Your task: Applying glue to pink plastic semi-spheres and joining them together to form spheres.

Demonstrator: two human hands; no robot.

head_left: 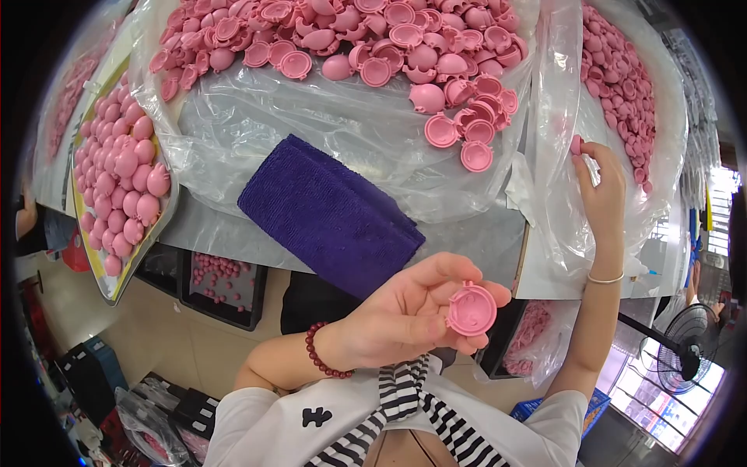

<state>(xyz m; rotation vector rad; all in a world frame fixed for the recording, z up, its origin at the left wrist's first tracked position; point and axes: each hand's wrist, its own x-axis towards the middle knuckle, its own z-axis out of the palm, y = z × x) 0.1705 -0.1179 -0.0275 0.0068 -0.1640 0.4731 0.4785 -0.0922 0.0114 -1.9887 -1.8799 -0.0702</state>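
Note:
My left hand is close to my chest and grips a pink round plastic shell half between thumb and fingers, its hollow side toward me. A red bead bracelet circles that wrist. My right hand is stretched out to the right, pinching a small pink piece at the edge of a clear plastic bag. A folded dark purple towel lies on the table between the two hands.
A heap of pink shell halves fills clear plastic sheeting at the back. A yellow tray of pink balls sits at left, another bag of pink parts at right. Dark bins stand under the table; a fan is lower right.

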